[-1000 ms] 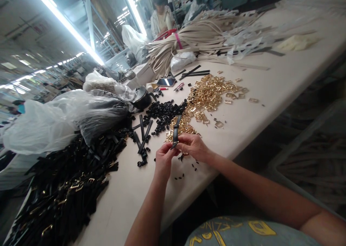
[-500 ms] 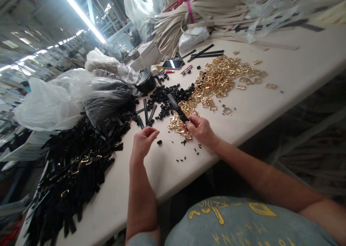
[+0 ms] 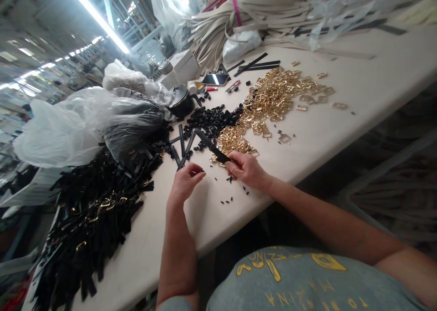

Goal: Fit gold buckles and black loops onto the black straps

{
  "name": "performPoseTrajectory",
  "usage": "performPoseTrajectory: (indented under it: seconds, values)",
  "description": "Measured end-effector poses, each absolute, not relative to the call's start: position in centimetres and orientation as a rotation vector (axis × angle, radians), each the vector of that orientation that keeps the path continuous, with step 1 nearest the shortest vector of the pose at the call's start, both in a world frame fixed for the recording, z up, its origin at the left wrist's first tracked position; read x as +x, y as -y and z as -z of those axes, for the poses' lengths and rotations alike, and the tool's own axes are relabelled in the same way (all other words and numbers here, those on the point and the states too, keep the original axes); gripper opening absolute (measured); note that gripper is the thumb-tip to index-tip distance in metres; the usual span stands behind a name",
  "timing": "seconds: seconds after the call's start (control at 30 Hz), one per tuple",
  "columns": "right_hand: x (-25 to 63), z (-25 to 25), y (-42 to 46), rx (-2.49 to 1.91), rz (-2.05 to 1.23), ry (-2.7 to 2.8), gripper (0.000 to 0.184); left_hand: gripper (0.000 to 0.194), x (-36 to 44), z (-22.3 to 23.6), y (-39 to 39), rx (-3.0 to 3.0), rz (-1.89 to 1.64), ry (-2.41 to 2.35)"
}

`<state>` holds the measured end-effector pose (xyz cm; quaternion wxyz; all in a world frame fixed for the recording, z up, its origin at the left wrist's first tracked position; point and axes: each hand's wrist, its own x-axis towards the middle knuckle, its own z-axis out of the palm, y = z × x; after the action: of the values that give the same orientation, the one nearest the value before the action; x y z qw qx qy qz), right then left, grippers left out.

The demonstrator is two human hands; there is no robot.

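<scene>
My right hand is closed on one end of a short black strap. The strap's free end points up and left, over the edge of the gold buckle pile. My left hand is closed in a pinch just above the table, left of the strap and apart from it. A small dark piece, apparently a black strap loop, shows at its fingertips, mostly hidden. Beyond my hands lies a heap of black loops. Several black straps rest beside that heap.
Finished-looking black straps with gold buckles are heaped at the left. Behind them are clear plastic bags, a dark lidded pot and a phone. Beige strips cover the far side. Tiny black bits dot the table near its front edge.
The black loop that lay on the table by my left hand is gone from there, and my left fingers have lowered and pinched. The strap in my right hand has swung left and flatter.
</scene>
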<state>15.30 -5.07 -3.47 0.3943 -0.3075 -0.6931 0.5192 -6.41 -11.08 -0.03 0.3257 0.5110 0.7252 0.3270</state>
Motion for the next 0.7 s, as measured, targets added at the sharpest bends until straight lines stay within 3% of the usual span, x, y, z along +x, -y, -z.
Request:
performPoseTrajectory:
  seconds: [0.17,0.7]
  values:
    - [15.1,3.5,5.2,-0.762,-1.377,1.744,0.015,0.039,-3.8,0.5,10.1,0.845,-1.405,-1.413]
    - [15.0,3.7,5.0,-0.773,-1.352,1.73,0.016,0.039,-1.0,1.1,9.4,0.656,-1.46,-1.225]
